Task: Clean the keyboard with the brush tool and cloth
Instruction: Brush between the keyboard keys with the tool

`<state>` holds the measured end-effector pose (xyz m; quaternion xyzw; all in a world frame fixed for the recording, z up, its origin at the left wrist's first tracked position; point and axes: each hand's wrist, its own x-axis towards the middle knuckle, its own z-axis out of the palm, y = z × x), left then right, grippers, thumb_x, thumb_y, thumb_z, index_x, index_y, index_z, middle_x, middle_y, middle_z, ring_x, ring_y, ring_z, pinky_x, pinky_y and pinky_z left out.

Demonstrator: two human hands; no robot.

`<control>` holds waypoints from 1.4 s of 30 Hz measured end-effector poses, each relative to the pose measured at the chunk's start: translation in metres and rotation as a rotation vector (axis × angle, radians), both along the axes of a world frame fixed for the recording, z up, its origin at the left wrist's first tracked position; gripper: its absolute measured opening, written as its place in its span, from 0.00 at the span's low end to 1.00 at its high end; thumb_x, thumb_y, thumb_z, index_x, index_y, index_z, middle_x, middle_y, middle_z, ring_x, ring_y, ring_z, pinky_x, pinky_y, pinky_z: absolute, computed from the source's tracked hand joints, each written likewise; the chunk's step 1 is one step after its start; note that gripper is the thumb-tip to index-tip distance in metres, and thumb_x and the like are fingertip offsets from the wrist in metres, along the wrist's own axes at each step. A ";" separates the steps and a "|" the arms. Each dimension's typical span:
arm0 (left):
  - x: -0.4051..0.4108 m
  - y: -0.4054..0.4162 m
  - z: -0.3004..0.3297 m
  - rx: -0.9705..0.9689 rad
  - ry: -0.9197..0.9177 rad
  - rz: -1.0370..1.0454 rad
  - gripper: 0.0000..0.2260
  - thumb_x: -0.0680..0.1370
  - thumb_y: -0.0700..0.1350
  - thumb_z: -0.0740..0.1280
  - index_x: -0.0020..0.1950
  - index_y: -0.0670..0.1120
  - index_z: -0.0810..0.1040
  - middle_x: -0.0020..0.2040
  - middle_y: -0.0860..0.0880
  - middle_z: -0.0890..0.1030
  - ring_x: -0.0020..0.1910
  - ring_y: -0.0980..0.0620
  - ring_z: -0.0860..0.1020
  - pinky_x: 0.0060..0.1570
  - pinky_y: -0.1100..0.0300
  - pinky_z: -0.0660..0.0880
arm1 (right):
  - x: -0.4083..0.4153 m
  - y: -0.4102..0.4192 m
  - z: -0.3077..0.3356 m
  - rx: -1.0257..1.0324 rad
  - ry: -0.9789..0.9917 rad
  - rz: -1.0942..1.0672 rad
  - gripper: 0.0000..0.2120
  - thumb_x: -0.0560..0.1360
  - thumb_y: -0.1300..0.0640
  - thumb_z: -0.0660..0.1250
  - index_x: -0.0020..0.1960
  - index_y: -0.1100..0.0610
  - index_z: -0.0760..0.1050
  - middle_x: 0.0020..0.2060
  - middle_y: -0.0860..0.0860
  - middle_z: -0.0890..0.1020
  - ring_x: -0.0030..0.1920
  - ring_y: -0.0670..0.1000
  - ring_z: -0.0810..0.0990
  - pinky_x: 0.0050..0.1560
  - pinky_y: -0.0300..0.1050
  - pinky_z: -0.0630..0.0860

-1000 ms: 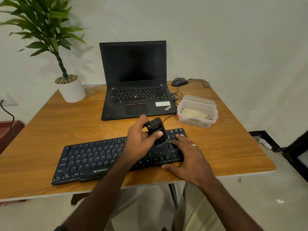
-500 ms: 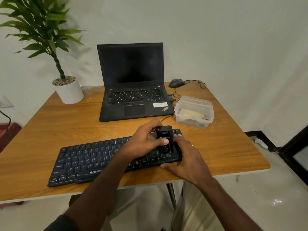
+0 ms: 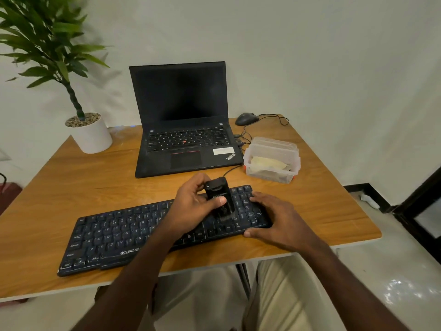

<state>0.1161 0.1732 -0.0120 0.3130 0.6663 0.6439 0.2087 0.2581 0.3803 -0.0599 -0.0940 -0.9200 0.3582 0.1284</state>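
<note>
1 keyboard [image 3: 133,235], 1 brush tool [image 3: 218,199], 1 laptop [image 3: 183,130], 1 mouse [image 3: 246,118], 1 plant [image 3: 71,91], 1 container [image 3: 272,161], 2 hands [image 3: 191,204]

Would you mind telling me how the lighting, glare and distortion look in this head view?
Head view: dim, soft light; the plant throws a faint shadow on the wall; glare only on the floor at lower right; wide-angle bending at the edges curves the table; the brush tool and keyboard legends look slightly soft.

Left hand [image 3: 194,203] curled gripping (thumb on top); right hand [image 3: 278,219] spread flat.
</note>
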 end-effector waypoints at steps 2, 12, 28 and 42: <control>0.008 0.011 -0.001 -0.011 0.011 -0.050 0.12 0.75 0.32 0.72 0.50 0.36 0.69 0.57 0.40 0.78 0.51 0.40 0.85 0.39 0.50 0.84 | -0.001 0.002 -0.001 0.006 -0.014 0.017 0.45 0.60 0.34 0.79 0.73 0.48 0.71 0.73 0.44 0.72 0.70 0.39 0.69 0.71 0.40 0.67; 0.012 0.019 -0.007 0.113 -0.052 0.091 0.10 0.77 0.31 0.69 0.50 0.39 0.68 0.56 0.38 0.78 0.54 0.43 0.83 0.43 0.53 0.83 | -0.003 0.012 0.001 0.044 -0.029 0.098 0.46 0.61 0.35 0.80 0.74 0.51 0.70 0.72 0.41 0.69 0.70 0.36 0.64 0.69 0.29 0.59; 0.033 0.067 -0.018 0.053 0.186 0.057 0.13 0.74 0.37 0.75 0.47 0.45 0.70 0.42 0.47 0.80 0.41 0.49 0.82 0.38 0.51 0.82 | 0.000 0.015 0.002 -0.227 0.020 0.002 0.43 0.59 0.47 0.86 0.70 0.47 0.72 0.60 0.41 0.81 0.61 0.42 0.80 0.61 0.48 0.79; 0.015 0.014 -0.013 -0.015 0.200 0.199 0.13 0.74 0.33 0.73 0.48 0.39 0.68 0.44 0.44 0.80 0.40 0.49 0.85 0.34 0.57 0.82 | -0.007 -0.015 -0.003 0.082 0.015 -0.074 0.44 0.61 0.29 0.76 0.70 0.51 0.75 0.69 0.42 0.72 0.67 0.39 0.67 0.68 0.36 0.64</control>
